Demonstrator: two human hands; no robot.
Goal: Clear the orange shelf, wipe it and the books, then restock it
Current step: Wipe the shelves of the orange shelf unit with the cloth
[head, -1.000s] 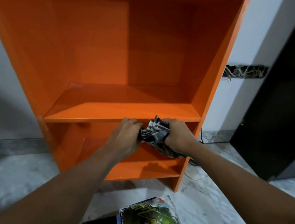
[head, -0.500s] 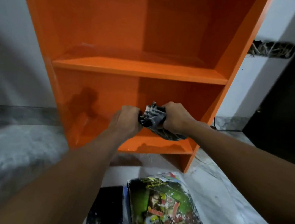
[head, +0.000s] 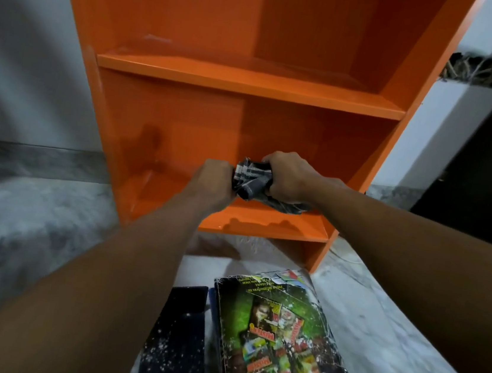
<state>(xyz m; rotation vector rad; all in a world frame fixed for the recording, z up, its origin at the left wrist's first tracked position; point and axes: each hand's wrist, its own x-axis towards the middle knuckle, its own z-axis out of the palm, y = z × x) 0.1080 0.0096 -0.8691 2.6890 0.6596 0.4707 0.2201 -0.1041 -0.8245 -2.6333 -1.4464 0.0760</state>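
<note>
Orange shelf (head: 251,81) upright against the wall, both compartments open frontward. Marble floor (head: 32,222) before it, carrying a green-covered book (head: 275,338) and a dark book (head: 177,333) side by side near its foot. Left hand (head: 212,182) and right hand (head: 289,176) curled tight round a checked cloth (head: 252,177), bunched between them at the lower compartment's mouth.

orange shelf (head: 251,83): compartments open-fronted | left hand (head: 213,179), right hand (head: 289,176), cloth (head: 252,176) before lower one | books (head: 275,338) on floor before base
</note>
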